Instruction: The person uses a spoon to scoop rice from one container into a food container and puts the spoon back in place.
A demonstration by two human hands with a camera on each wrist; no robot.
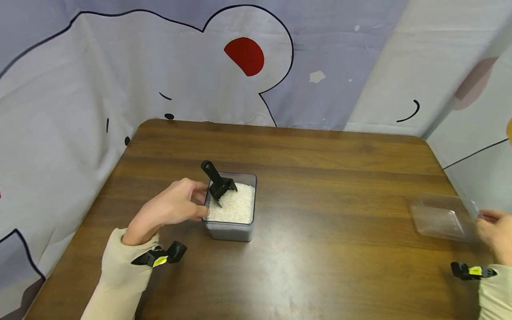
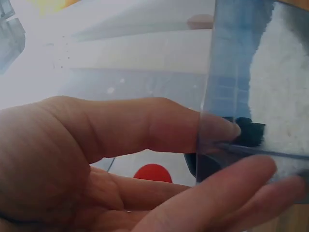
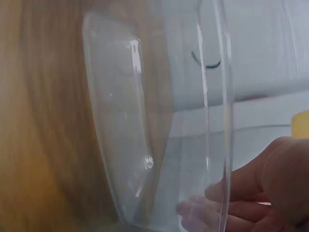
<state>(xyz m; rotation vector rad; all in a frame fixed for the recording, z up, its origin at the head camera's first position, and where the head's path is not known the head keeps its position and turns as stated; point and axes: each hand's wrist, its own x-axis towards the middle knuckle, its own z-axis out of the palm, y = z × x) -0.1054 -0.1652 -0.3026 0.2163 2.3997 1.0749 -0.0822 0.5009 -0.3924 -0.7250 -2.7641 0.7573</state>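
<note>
A square, see-through grey container [image 1: 230, 231] of white rice [image 1: 236, 206] stands left of the table's middle. A black scoop [image 1: 216, 180] leans in the rice, its handle rising above the rim towards the back left. My left hand [image 1: 172, 204] grips the container's left side, thumb near the front corner and fingers farther back. The left wrist view has the fingers [image 2: 212, 198] right at the clear wall. At the far right, my right hand [image 1: 496, 233] pinches the rim of a clear, shallow plastic box [image 1: 438, 218]. Through its wall, fingertips show in the right wrist view.
The brown wooden table [image 1: 320, 178] has rounded far corners. Behind it and along its sides hangs a printed cloth [image 1: 180, 58] with cartoon shapes. Each wrist wears a black strap camera, the left one [image 1: 162, 255] close over the table.
</note>
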